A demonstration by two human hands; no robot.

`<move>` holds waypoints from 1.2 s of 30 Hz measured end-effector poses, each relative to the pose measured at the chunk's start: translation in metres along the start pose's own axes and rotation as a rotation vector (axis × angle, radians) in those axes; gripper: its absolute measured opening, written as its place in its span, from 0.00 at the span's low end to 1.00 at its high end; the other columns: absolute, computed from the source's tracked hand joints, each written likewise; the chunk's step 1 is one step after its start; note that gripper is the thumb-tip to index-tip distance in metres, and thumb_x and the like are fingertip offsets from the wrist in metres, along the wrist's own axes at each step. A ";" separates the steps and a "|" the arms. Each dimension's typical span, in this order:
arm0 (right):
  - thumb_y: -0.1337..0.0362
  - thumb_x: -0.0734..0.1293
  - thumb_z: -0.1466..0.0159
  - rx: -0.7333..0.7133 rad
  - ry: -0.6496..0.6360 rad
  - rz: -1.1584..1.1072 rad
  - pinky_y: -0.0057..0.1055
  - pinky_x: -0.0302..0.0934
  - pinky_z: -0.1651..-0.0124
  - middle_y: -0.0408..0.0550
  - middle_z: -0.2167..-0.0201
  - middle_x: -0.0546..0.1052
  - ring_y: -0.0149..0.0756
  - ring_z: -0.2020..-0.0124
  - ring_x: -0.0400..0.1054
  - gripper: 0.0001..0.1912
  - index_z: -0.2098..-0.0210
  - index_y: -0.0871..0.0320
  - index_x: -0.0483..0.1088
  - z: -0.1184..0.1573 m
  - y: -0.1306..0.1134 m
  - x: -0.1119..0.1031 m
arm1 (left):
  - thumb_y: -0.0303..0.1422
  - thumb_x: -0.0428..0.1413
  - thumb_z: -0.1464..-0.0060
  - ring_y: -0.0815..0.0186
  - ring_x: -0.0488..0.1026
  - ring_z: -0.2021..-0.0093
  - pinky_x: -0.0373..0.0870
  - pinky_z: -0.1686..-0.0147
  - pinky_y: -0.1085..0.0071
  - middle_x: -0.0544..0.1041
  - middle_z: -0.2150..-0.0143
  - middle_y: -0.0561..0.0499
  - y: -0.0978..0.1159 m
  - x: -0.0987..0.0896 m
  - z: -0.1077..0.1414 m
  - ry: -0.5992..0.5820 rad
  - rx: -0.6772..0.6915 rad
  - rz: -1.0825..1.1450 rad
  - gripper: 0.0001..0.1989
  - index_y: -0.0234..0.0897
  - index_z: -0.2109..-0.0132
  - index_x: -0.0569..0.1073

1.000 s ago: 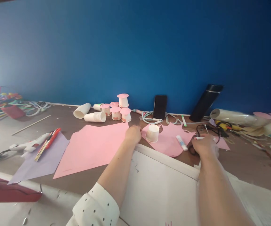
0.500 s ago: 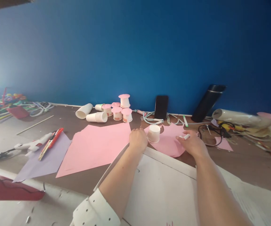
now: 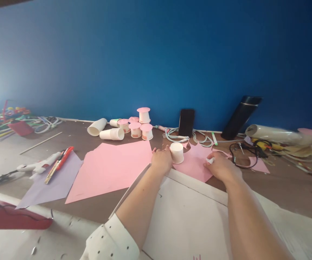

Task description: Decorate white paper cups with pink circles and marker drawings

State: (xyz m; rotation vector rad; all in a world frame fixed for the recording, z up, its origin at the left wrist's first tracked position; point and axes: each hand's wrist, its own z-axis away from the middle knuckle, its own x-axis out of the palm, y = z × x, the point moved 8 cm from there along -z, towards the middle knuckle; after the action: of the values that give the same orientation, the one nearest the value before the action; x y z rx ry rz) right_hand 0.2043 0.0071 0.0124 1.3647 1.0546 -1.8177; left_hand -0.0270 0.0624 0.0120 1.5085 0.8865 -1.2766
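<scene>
A white paper cup (image 3: 177, 153) stands upside down on a cut piece of pink paper (image 3: 195, 164) with a jagged edge. My left hand (image 3: 161, 160) is at the cup's left side, its bent fingers against the cup wall; the far fingertips are partly hidden. To the right, my right hand (image 3: 223, 169) is closed on a short white pen-like stick (image 3: 210, 160), held just over the paper's right part. Most of that stick is covered by my fingers. Under my forearms lies a large white board (image 3: 191, 216).
Pink sheets (image 3: 115, 166) and a lilac sheet (image 3: 63, 180) lie left, with a red cutter (image 3: 60, 162) and a glue gun (image 3: 40, 164). Pink-topped cups (image 3: 146, 133) and stacked cups (image 3: 112, 134) stand behind. A phone (image 3: 186, 123), dark flask (image 3: 241, 117) and cables (image 3: 242, 159) are farther back.
My left hand has shifted slightly right, up against the cup. My right hand has turned and lowered a little, and less of the white stick shows. The cup has barely moved.
</scene>
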 end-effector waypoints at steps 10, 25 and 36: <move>0.54 0.66 0.42 0.030 -0.074 0.000 0.45 0.62 0.55 0.48 0.57 0.77 0.48 0.55 0.72 0.15 0.56 0.48 0.68 0.009 -0.001 0.001 | 0.28 0.48 0.45 0.52 0.69 0.44 0.53 0.40 0.51 0.75 0.47 0.38 -0.007 0.001 -0.014 -0.008 0.007 0.035 0.31 0.37 0.33 0.55; 0.53 0.65 0.43 0.065 -0.004 -0.054 0.40 0.63 0.56 0.51 0.52 0.75 0.48 0.51 0.71 0.19 0.54 0.50 0.65 -0.004 0.008 0.008 | 0.26 0.49 0.46 0.56 0.74 0.58 0.69 0.59 0.64 0.77 0.59 0.41 0.046 -0.019 0.033 -0.040 0.144 -0.011 0.11 0.34 0.57 0.73; 0.59 0.62 0.40 0.022 0.117 -0.083 0.39 0.62 0.59 0.54 0.57 0.76 0.49 0.55 0.72 0.17 0.51 0.52 0.65 -0.004 0.004 0.000 | 0.47 0.41 0.36 0.54 0.66 0.42 0.62 0.44 0.59 0.70 0.40 0.41 0.091 0.011 0.042 -0.109 0.499 0.059 0.25 0.36 0.43 0.68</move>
State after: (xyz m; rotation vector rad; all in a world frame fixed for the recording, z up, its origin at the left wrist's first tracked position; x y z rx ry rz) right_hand 0.2095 0.0087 0.0106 1.4758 1.1711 -1.8314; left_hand 0.0470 -0.0057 0.0181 1.8072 0.4640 -1.5961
